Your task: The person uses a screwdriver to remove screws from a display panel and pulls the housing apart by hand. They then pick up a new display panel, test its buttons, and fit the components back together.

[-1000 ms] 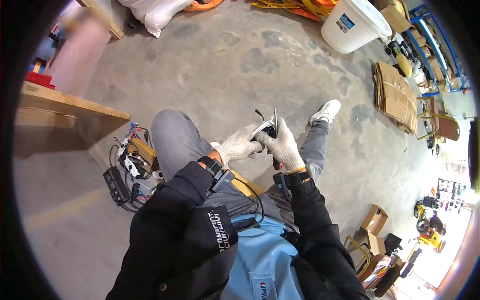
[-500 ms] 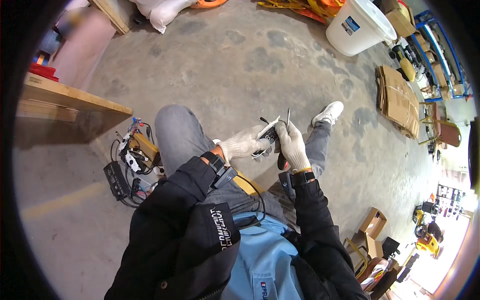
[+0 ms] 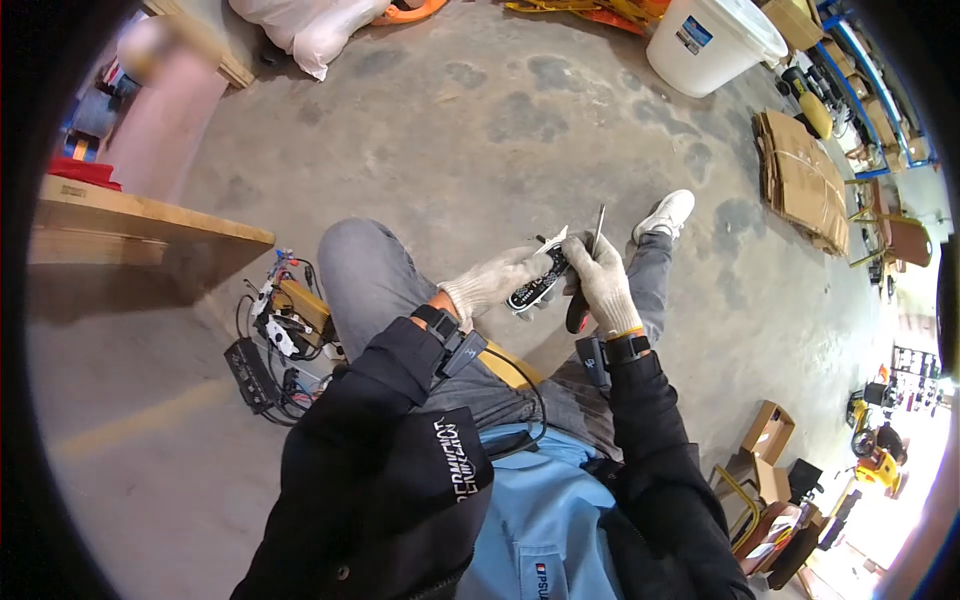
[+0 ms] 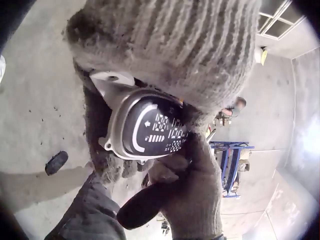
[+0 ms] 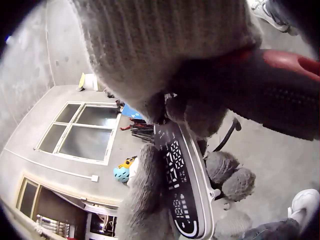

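Both hands wear knitted, light-coloured gloves with grey fingertips and meet over the lap. My left hand (image 3: 492, 282) grips a display panel (image 3: 532, 292), whose black face carries white digits and bars in a pale housing. Small screw tabs stick out from the housing's edge (image 4: 108, 145). In my right hand (image 3: 606, 288) is a screwdriver (image 5: 280, 95) with a black and red handle, its metal shaft pointing away past the fingers. Right fingertips are right at one end of the panel, covering part of it in the right wrist view.
At left, a wooden bench (image 3: 150, 215) stands beside a heap of wired parts (image 3: 285, 320) and a black box (image 3: 252, 375). Flattened cardboard (image 3: 800, 180) and a white bin (image 3: 705, 45) are at the far right. An open carton (image 3: 768, 432) sits lower right.
The panel has turned so its printed face shows to the head camera. My right hand has shifted slightly right, with the screwdriver's shaft now leaning a little more to the right.
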{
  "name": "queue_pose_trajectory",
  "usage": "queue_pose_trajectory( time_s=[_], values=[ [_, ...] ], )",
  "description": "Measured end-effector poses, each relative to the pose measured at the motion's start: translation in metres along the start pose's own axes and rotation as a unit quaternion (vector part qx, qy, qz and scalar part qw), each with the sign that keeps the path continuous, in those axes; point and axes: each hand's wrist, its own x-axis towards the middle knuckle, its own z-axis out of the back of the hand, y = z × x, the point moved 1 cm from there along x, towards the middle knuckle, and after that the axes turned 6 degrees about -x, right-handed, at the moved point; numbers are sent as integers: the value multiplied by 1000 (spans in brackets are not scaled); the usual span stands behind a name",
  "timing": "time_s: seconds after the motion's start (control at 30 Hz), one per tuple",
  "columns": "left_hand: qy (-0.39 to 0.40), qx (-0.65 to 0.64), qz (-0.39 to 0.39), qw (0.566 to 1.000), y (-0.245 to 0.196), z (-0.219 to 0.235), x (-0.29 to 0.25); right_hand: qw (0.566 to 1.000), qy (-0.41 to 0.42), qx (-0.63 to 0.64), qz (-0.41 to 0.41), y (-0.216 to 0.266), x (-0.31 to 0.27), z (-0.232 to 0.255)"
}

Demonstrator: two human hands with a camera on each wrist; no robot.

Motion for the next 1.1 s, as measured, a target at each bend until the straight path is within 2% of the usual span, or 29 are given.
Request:
queue_pose_trajectory(
  time_s=[0.1,0.2,0.23,0.33,0.47,0.5,0.53,0.6,0.7,0.8,0.87,0.93,1.0,1.07,1.1],
  values=[
    [-43,81,-4,996,4,6,4,1000,10,-6,14,8,-4,-2],
    [-55,90,-14,994,0,3,3,1000,9,-23,7,13,-4,-5],
    [-70,81,14,994,-6,-1,0,999,6,-32,-4,14,-5,-5],
    [-81,102,23,991,-7,-3,0,999,0,-32,-13,14,-6,-6],
    [-24,110,15,994,-15,-6,-5,999,-17,-34,-5,16,-5,-4],
    [-17,125,-22,992,-16,-9,-7,999,-18,-33,-2,14,-4,-3],
    [-13,128,-20,991,-15,-10,-7,999,-19,-33,1,13,-4,-3],
    [13,86,-34,996,-11,-9,-7,999,-18,-32,-4,13,-4,0],
    [39,58,-14,997,-17,-13,-9,999,-14,-29,-13,9,-6,2],
    [2,40,25,999,-10,-7,-4,1000,-23,-14,-8,5,-5,-1],
    [-13,47,17,999,-10,-7,-2,1000,-10,-24,-13,12,-8,-4],
    [-65,44,59,995,-10,-8,-4,999,4,-30,-14,13,-11,-5],
    [-70,55,54,995,-12,-8,-5,1000,14,-3,-17,8,-6,-4],
    [-43,77,24,996,-15,-11,-8,1000,16,12,-20,2,-3,-4],
    [-29,86,46,995,-19,-10,-7,1000,22,12,-16,0,-2,-4]
  ],
)
